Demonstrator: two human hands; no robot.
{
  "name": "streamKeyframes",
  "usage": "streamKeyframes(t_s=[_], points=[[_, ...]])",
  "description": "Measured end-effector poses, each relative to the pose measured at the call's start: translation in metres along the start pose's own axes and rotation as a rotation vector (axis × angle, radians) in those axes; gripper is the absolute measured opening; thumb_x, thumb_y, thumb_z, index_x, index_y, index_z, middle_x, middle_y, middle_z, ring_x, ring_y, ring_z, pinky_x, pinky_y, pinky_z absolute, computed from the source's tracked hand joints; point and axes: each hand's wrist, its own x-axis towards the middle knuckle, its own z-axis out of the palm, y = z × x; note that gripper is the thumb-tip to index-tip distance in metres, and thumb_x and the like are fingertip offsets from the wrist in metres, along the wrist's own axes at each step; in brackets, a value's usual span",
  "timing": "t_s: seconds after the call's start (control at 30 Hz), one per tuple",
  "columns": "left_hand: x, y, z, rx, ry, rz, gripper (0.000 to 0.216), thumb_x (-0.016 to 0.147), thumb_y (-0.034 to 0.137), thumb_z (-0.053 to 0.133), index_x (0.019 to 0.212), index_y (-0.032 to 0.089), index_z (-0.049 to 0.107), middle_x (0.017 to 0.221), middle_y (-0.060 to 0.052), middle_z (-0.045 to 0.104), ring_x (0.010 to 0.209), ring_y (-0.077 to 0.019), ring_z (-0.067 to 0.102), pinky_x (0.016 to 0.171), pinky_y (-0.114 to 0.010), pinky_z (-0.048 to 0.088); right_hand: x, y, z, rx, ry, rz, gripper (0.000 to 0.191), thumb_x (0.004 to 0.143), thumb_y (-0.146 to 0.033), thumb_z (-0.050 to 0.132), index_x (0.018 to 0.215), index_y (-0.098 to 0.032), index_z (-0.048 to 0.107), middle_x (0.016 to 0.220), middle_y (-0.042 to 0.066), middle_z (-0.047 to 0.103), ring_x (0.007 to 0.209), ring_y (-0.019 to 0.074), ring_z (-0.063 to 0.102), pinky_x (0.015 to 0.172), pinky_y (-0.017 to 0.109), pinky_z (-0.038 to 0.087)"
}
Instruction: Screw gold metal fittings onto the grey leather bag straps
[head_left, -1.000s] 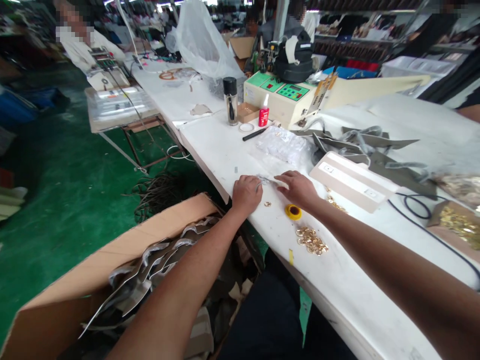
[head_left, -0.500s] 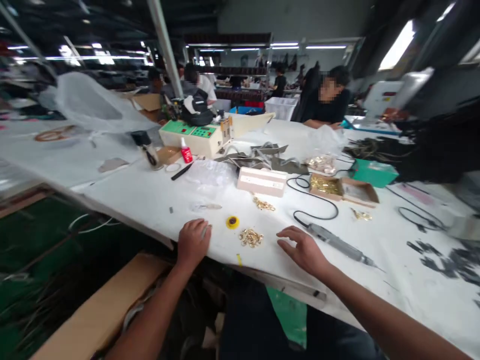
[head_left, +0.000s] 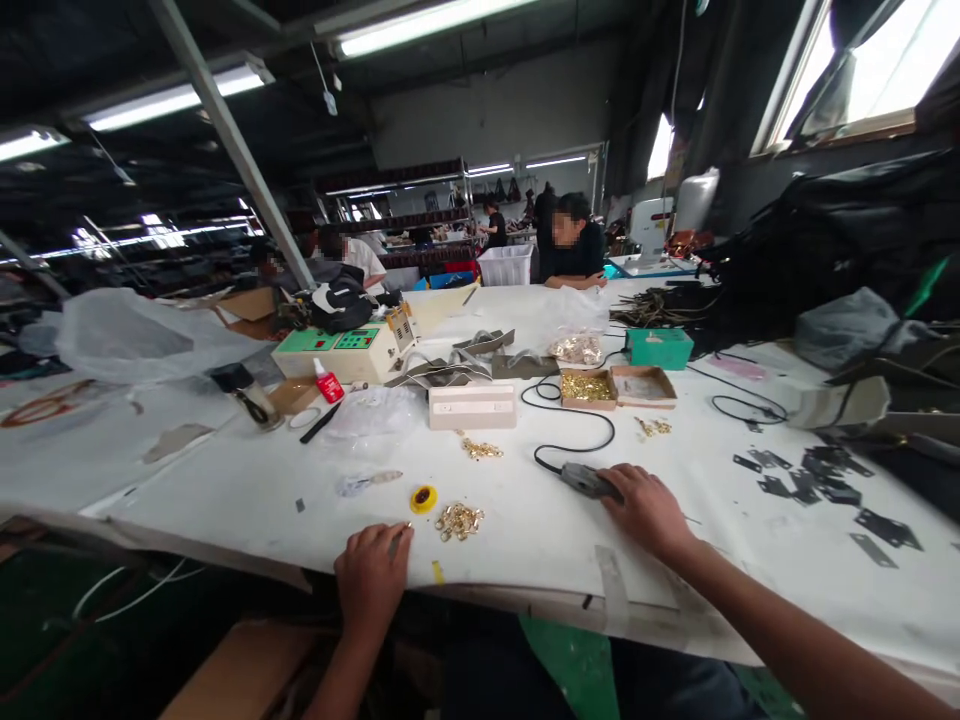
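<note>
Right hand [head_left: 646,510]: palm down, fingers part-curled over the grey tool [head_left: 583,480]; firmness of hold cannot be told. Tool: lying on the table [head_left: 525,535], right of centre, its rear end showing left of the fingers, a black cord [head_left: 574,448] running from it. Left hand [head_left: 373,572]: at the near edge, fingers together and bent, a small shiny spot at the fingertips; whether anything is held cannot be told. Beside the left hand, to its right: one heap of gold clasps [head_left: 459,521]; behind that heap, to its left, one yellow roll [head_left: 424,499]; at the table edge, one strip of yellow tape [head_left: 438,572]. Farther back: second gold heap [head_left: 481,449], in front of a beige panel [head_left: 472,409]. Beyond the right hand: a few gold pieces [head_left: 654,427]; one carton [head_left: 589,405] of small gold parts, joined by a shallow tray [head_left: 643,402]; one green box [head_left: 660,348] behind. Far right: scattered black plates [head_left: 814,475]. Left rear: clear bag [head_left: 375,412], black pen [head_left: 321,422], red bottle [head_left: 328,381], dark-capped jar [head_left: 247,398], cream machine [head_left: 337,352] with green panels. Across the table: one co-worker [head_left: 576,250], dark top, forearms on the surface.
</note>
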Motion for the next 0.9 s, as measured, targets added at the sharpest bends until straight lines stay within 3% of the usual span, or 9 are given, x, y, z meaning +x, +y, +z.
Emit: streamKeyframes(t_s=[0.27, 0.47, 0.6, 0.77, 0.9], points=[[-0.02, 0.063, -0.002, -0.08, -0.015, -0.019, 0.033, 0.098, 0.043, 0.053, 0.103, 0.026, 0.081, 0.104, -0.009, 0.077, 0.104, -0.0319, 0.067, 0.085, -0.044, 0.048, -0.004, 0.012, -0.002, 0.116, 0.009, -0.036, 0.036, 0.095, -0.029, 0.057, 0.128, -0.03, 0.072, 0.124, 0.01, 0.072, 0.11, 0.0308, 0.067, 0.092, 0.044, 0.054], [-0.03, 0.068, 0.001, -0.238, 0.067, -0.063, 0.033, 0.097, 0.045, 0.054, 0.105, 0.026, 0.08, 0.104, -0.009, 0.078, 0.105, -0.0315, 0.068, 0.092, -0.048, 0.052, 0.01, 0.004, -0.003, 0.205, 0.063, -0.089, 0.031, 0.095, -0.04, 0.059, 0.12, -0.03, 0.075, 0.117, 0.01, 0.074, 0.107, 0.0322, 0.069, 0.091, 0.046, 0.056], [-0.036, 0.061, 0.003, -0.432, 0.174, -0.178, 0.035, 0.096, 0.048, 0.054, 0.106, 0.023, 0.076, 0.106, -0.01, 0.077, 0.107, -0.0316, 0.07, 0.099, -0.051, 0.056, 0.065, -0.032, -0.005, 0.384, 0.113, -0.12, 0.037, 0.095, -0.046, 0.061, 0.123, -0.027, 0.074, 0.12, 0.011, 0.074, 0.108, 0.0299, 0.071, 0.093, 0.044, 0.055], [-0.062, 0.068, -0.014, -0.534, 0.276, -0.364, 0.033, 0.095, 0.049, 0.06, 0.112, 0.024, 0.072, 0.114, -0.009, 0.074, 0.11, -0.03, 0.071, 0.102, -0.051, 0.059, 0.168, -0.083, 0.011, 0.657, 0.06, 0.162, 0.051, 0.082, -0.046, 0.075, 0.124, -0.017, 0.071, 0.114, 0.013, 0.076, 0.1, 0.027, 0.073, 0.086, 0.037, 0.056], [-0.101, 0.085, -0.035, -0.585, 0.26, -0.414, 0.027, 0.095, 0.045, 0.062, 0.115, 0.029, 0.072, 0.114, -0.008, 0.074, 0.104, -0.028, 0.073, 0.093, -0.048, 0.064, 0.221, -0.104, 0.044, 0.701, 0.052, 0.272, 0.056, 0.078, -0.051, 0.076, 0.117, -0.011, 0.07, 0.094, 0.014, 0.076, 0.081, 0.027, 0.072, 0.072, 0.038, 0.057]])
